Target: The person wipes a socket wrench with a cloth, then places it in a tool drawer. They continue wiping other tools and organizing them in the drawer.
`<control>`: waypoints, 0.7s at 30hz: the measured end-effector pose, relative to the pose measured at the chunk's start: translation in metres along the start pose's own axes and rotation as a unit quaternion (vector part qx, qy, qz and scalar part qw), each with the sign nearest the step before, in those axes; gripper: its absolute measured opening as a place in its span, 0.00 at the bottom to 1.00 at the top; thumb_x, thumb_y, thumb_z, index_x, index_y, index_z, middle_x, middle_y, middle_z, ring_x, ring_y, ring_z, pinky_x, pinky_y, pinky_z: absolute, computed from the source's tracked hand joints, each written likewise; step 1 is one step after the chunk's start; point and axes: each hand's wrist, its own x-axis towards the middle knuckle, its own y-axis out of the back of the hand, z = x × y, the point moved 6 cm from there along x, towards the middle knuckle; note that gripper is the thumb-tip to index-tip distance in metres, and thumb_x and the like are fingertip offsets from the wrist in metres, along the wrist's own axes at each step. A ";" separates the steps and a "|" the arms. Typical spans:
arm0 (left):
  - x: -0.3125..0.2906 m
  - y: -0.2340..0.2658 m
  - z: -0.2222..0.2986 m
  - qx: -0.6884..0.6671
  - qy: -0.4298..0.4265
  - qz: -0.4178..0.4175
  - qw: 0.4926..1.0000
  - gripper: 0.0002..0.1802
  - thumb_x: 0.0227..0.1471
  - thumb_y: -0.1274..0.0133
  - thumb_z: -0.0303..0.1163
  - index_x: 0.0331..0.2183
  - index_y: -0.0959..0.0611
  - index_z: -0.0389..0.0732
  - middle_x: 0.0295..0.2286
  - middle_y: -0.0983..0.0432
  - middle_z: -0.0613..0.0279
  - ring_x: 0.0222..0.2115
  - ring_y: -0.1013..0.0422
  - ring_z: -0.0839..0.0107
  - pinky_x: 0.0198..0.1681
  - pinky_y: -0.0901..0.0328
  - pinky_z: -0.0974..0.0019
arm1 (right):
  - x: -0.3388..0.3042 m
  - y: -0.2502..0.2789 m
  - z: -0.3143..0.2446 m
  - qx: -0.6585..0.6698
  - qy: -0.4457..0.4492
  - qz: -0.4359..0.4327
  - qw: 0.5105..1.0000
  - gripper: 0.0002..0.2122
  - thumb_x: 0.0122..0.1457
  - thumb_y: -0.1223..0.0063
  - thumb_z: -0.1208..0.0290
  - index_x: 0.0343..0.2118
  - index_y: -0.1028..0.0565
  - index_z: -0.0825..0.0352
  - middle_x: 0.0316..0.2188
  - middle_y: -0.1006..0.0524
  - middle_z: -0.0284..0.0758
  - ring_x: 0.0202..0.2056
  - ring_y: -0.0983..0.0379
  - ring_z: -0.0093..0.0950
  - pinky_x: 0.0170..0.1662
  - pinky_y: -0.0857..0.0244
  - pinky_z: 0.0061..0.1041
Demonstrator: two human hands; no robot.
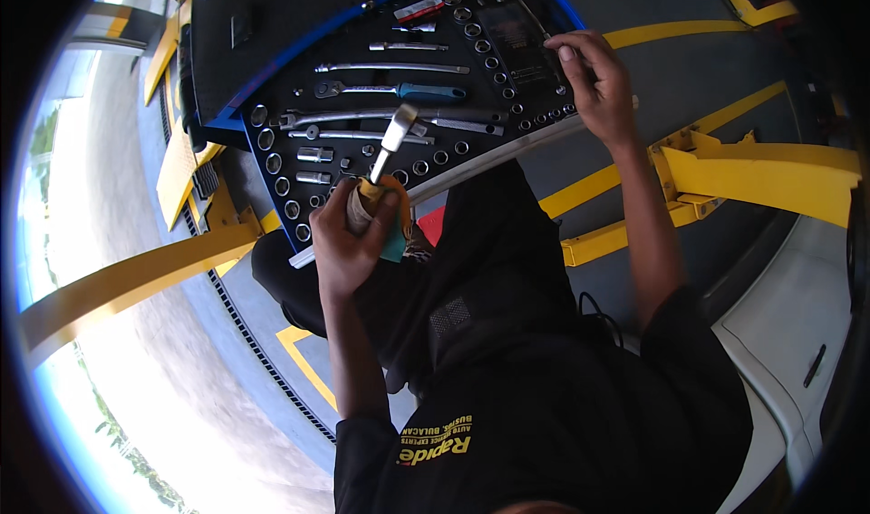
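- Left hand point(352, 235): fingers closed around a silver-headed hand tool point(395, 135), its shaft slanting up and its head slightly blurred, exact type unclear
- Multicoloured cloth point(396, 247): orange, teal and pale, bunched in the same grip about the tool's lower end
- Position of held tool: above the near edge of the tool drawer point(453, 171), over the lower rows of sockets
- Right hand point(602, 83): raised over the drawer's right side, fingers bent, thumb and forefinger close together beside a slim silver bar point(536, 14); whether it grasps the bar cannot be told
- Ratchet point(430, 91): teal grip, lying crosswise near the drawer's middle
- Extension bar point(394, 67): long, silver, just beyond the ratchet
- Knurled-handled tool point(467, 126): long, silver, on the near side of the ratchet
- Deep sockets point(314, 154): two, lying on their sides at left
- Round sockets point(274, 163): graded row along the left edge, others at right and along the near edge
- Packet point(419, 8): red and white, toward the far side
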 end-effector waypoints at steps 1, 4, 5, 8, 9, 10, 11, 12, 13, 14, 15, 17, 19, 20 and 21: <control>0.013 0.001 -0.015 0.017 -0.015 0.032 0.999 0.18 0.60 0.31 0.38 0.38 0.14 0.31 0.24 0.15 0.57 0.25 0.18 0.72 0.30 0.27 0.64 | -0.003 0.000 0.014 -0.064 0.039 -0.013 0.997 0.09 0.72 0.42 0.63 0.45 0.15 0.60 0.46 0.20 0.29 0.46 0.21 0.24 0.50 0.26 0.27; 0.034 -0.008 -0.059 0.012 -0.003 0.094 0.996 0.18 0.61 0.32 0.39 0.37 0.15 0.30 0.24 0.15 0.56 0.25 0.17 0.68 0.30 0.27 0.62 | -0.005 -0.011 0.026 -0.184 0.113 -0.058 0.975 0.07 0.65 0.38 0.65 0.41 0.12 0.57 0.49 0.20 0.28 0.54 0.24 0.30 0.58 0.28 0.32; 0.035 -0.011 -0.058 0.025 -0.013 0.105 0.994 0.18 0.61 0.32 0.39 0.36 0.15 0.31 0.24 0.15 0.56 0.24 0.17 0.67 0.30 0.27 0.61 | -0.009 -0.012 0.022 -0.180 0.104 -0.072 0.975 0.07 0.63 0.37 0.66 0.40 0.11 0.57 0.50 0.20 0.28 0.57 0.26 0.32 0.60 0.30 0.34; 0.036 -0.017 -0.051 0.063 -0.036 0.126 0.989 0.18 0.61 0.32 0.39 0.35 0.16 0.31 0.23 0.16 0.53 0.24 0.17 0.63 0.29 0.28 0.60 | -0.010 -0.013 0.021 -0.181 0.098 -0.094 0.974 0.07 0.59 0.36 0.68 0.37 0.10 0.57 0.52 0.21 0.28 0.60 0.28 0.34 0.63 0.31 0.36; 0.035 -0.019 -0.047 0.076 -0.038 0.123 0.989 0.18 0.61 0.32 0.39 0.35 0.16 0.31 0.23 0.17 0.53 0.23 0.17 0.63 0.29 0.29 0.59 | -0.010 -0.013 0.022 -0.183 0.099 -0.097 0.973 0.07 0.58 0.36 0.69 0.37 0.10 0.57 0.53 0.21 0.29 0.60 0.28 0.34 0.63 0.31 0.36; 0.034 -0.020 -0.046 0.088 -0.040 0.121 0.988 0.18 0.61 0.32 0.40 0.34 0.16 0.32 0.22 0.17 0.52 0.23 0.17 0.62 0.29 0.29 0.59 | -0.012 -0.015 0.024 -0.201 0.101 -0.107 0.968 0.06 0.58 0.36 0.69 0.36 0.10 0.57 0.53 0.21 0.29 0.60 0.28 0.34 0.64 0.31 0.36; 0.035 -0.020 -0.045 0.085 -0.035 0.115 0.989 0.18 0.61 0.32 0.40 0.34 0.16 0.32 0.22 0.18 0.51 0.23 0.18 0.61 0.29 0.29 0.59 | -0.011 -0.017 0.024 -0.220 0.106 -0.116 0.963 0.06 0.58 0.36 0.69 0.36 0.10 0.58 0.54 0.21 0.29 0.60 0.28 0.33 0.64 0.31 0.36; 0.035 -0.020 -0.046 0.082 -0.030 0.108 0.990 0.18 0.61 0.32 0.40 0.34 0.17 0.32 0.21 0.18 0.51 0.23 0.18 0.61 0.29 0.29 0.59 | -0.011 -0.019 0.024 -0.238 0.112 -0.124 0.957 0.06 0.58 0.36 0.70 0.35 0.10 0.58 0.55 0.21 0.29 0.60 0.28 0.33 0.64 0.32 0.37; 0.036 -0.020 -0.046 0.079 -0.026 0.102 0.991 0.18 0.61 0.32 0.40 0.34 0.17 0.32 0.21 0.19 0.50 0.22 0.18 0.61 0.28 0.29 0.59 | -0.011 -0.017 0.025 -0.220 0.104 -0.114 0.963 0.06 0.58 0.36 0.70 0.36 0.11 0.58 0.54 0.21 0.29 0.60 0.28 0.33 0.64 0.32 0.37; 0.036 -0.019 -0.046 0.078 -0.029 0.102 0.991 0.18 0.61 0.33 0.40 0.34 0.17 0.32 0.21 0.19 0.51 0.22 0.18 0.61 0.28 0.29 0.59 | -0.011 -0.016 0.026 -0.203 0.097 -0.103 0.969 0.06 0.58 0.36 0.70 0.36 0.11 0.58 0.54 0.22 0.29 0.60 0.28 0.33 0.64 0.32 0.36; 0.036 -0.018 -0.046 0.076 -0.033 0.103 0.991 0.18 0.61 0.33 0.40 0.34 0.17 0.32 0.21 0.19 0.51 0.22 0.18 0.62 0.28 0.30 0.59 | -0.011 -0.014 0.027 -0.185 0.089 -0.091 0.974 0.06 0.59 0.36 0.70 0.36 0.11 0.58 0.54 0.22 0.29 0.60 0.28 0.33 0.64 0.32 0.36; 0.037 -0.017 -0.047 0.062 -0.028 0.099 0.993 0.18 0.61 0.33 0.40 0.34 0.17 0.32 0.22 0.18 0.51 0.22 0.18 0.63 0.28 0.30 0.59 | -0.005 -0.009 0.031 -0.156 0.077 -0.069 0.982 0.06 0.60 0.37 0.70 0.38 0.11 0.59 0.54 0.22 0.30 0.60 0.27 0.33 0.64 0.32 0.36; 0.037 -0.017 -0.049 0.037 -0.011 0.090 0.995 0.18 0.62 0.33 0.40 0.34 0.17 0.32 0.22 0.18 0.51 0.23 0.18 0.63 0.29 0.29 0.59 | -0.004 -0.010 0.033 -0.140 0.062 -0.069 0.986 0.07 0.62 0.38 0.70 0.39 0.12 0.59 0.54 0.22 0.30 0.60 0.27 0.33 0.64 0.32 0.36; 0.037 -0.016 -0.048 0.038 -0.014 0.096 0.995 0.19 0.62 0.34 0.40 0.35 0.17 0.32 0.22 0.18 0.51 0.23 0.18 0.63 0.29 0.29 0.59 | -0.003 -0.012 0.032 -0.140 0.057 -0.081 0.985 0.07 0.63 0.39 0.70 0.40 0.12 0.59 0.54 0.23 0.31 0.60 0.27 0.33 0.64 0.32 0.36; 0.035 -0.016 -0.049 0.039 -0.016 0.102 0.994 0.19 0.63 0.34 0.40 0.35 0.17 0.31 0.23 0.18 0.51 0.23 0.18 0.63 0.30 0.29 0.59 | -0.001 -0.014 0.031 -0.140 0.052 -0.092 0.985 0.07 0.64 0.39 0.69 0.40 0.12 0.59 0.54 0.23 0.31 0.60 0.27 0.33 0.64 0.32 0.36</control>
